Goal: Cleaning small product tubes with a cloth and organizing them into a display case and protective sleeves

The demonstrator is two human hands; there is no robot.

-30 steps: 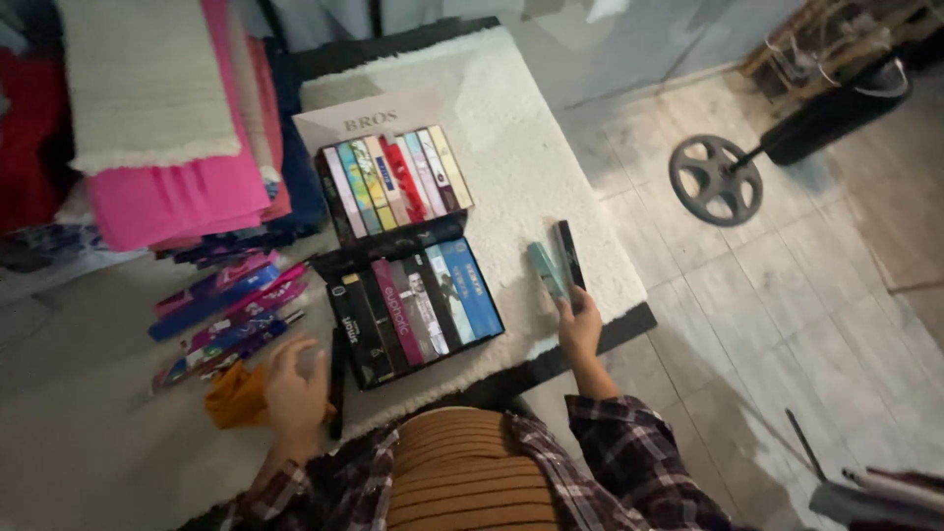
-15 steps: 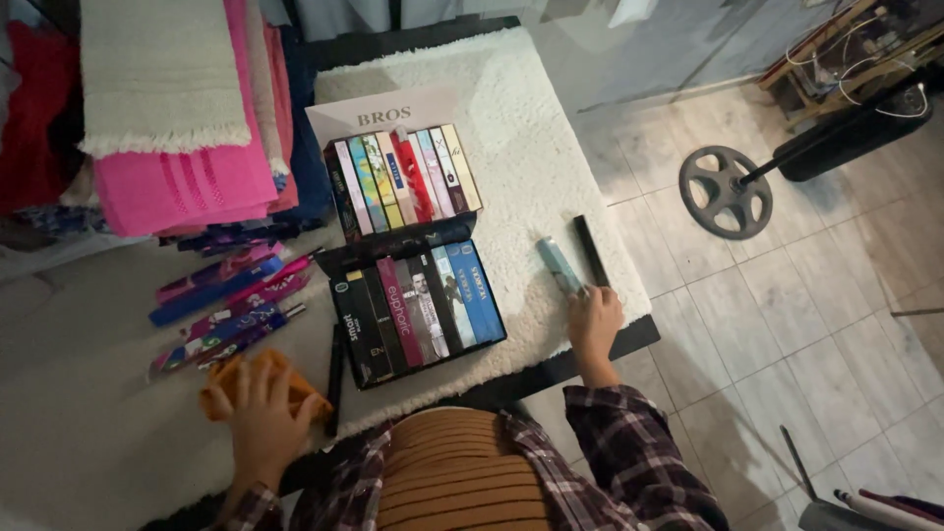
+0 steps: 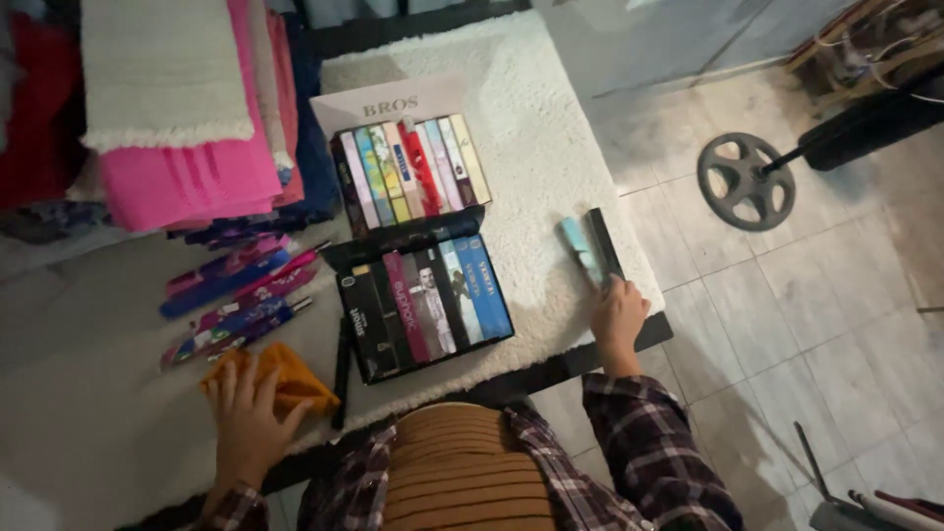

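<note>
Looking down from head height at a table covered by a shaggy white rug [image 3: 551, 147]. The person's left hand [image 3: 246, 418] lies flat on an orange cloth [image 3: 285, 379] near the table's front edge. Their right hand [image 3: 618, 320] rests at the rug's right edge, fingers touching two slim boxes, one light blue [image 3: 580, 251] and one black [image 3: 603, 241], lying side by side. Between the hands sits an open black tray [image 3: 423, 305] of slim colourful boxes, a second row [image 3: 408, 172] standing behind it. Several pens [image 3: 236, 295] lie left of the tray. Folded pink and white towels [image 3: 177, 118] are stacked at the upper left. A wheeled stand [image 3: 747, 182] stands on the tiled floor.
</note>
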